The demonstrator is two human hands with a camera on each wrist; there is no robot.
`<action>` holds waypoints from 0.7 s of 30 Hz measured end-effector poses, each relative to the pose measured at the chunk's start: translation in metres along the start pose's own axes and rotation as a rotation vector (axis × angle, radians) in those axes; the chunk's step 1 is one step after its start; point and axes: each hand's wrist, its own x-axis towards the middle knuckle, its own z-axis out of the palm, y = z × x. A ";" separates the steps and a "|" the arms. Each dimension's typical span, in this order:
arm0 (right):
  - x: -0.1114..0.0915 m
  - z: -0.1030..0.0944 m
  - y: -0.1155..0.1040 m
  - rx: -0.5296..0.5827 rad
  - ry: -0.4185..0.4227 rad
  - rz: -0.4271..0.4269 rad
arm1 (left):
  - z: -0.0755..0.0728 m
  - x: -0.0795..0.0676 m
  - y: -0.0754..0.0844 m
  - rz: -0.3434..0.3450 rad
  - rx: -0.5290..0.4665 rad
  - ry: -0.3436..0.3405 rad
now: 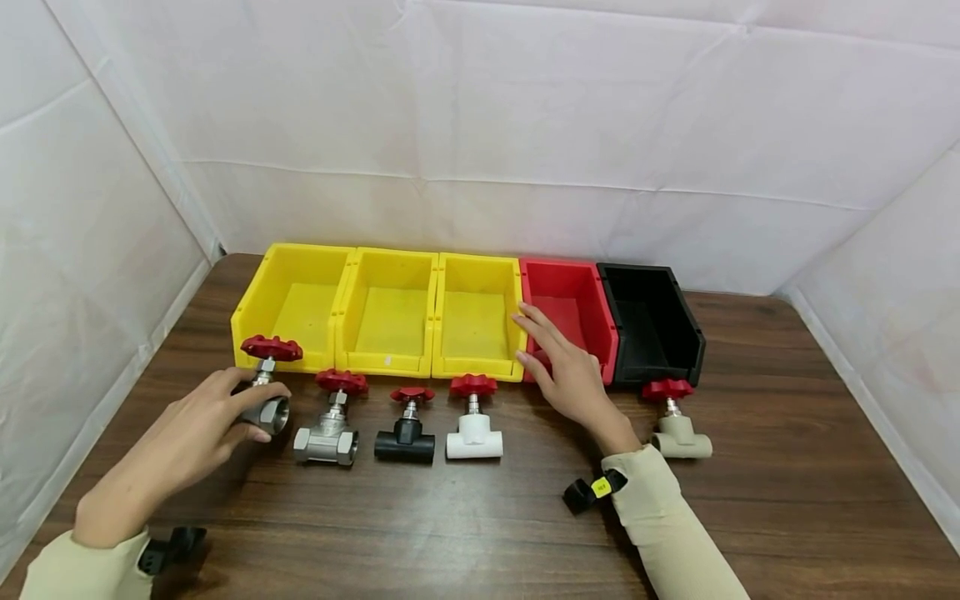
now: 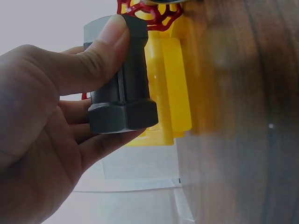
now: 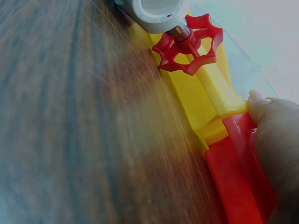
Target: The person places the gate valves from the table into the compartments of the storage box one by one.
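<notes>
1. Left hand (image 1: 198, 425) gripping red-wheeled metal valve (image 1: 273, 414), before leftmost yellow bin (image 1: 303, 307).
2. Right hand (image 1: 568, 375) outstretched, grasping nothing, at adjoining walls of rightmost yellow bin (image 1: 476, 321) and red bin (image 1: 558, 312).
3. Tabletop (image 1: 450, 533) row: second metal valve (image 1: 327, 442), black valve (image 1: 407, 444), white valve (image 1: 474, 435); beige valve (image 1: 679, 437) apart.

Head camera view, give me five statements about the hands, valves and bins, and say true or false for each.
1. The left hand holds a metal valve. True.
2. The black bin is at the row's left end. False: the black bin is at the right end.
3. Three yellow bins stand side by side. True.
4. The right hand grips a valve. False: the right hand is by the red bin, holding no valve.
5. The white valve stands right of the black valve. True.
</notes>
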 end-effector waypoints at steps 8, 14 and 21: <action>0.001 -0.002 -0.001 0.001 -0.002 0.009 | -0.006 0.010 0.000 0.015 0.003 0.014; 0.000 -0.002 -0.002 0.001 -0.009 0.011 | -0.012 0.018 0.000 0.027 0.002 0.005; 0.000 -0.001 -0.001 0.002 -0.013 0.010 | -0.016 0.025 0.000 0.005 0.011 -0.033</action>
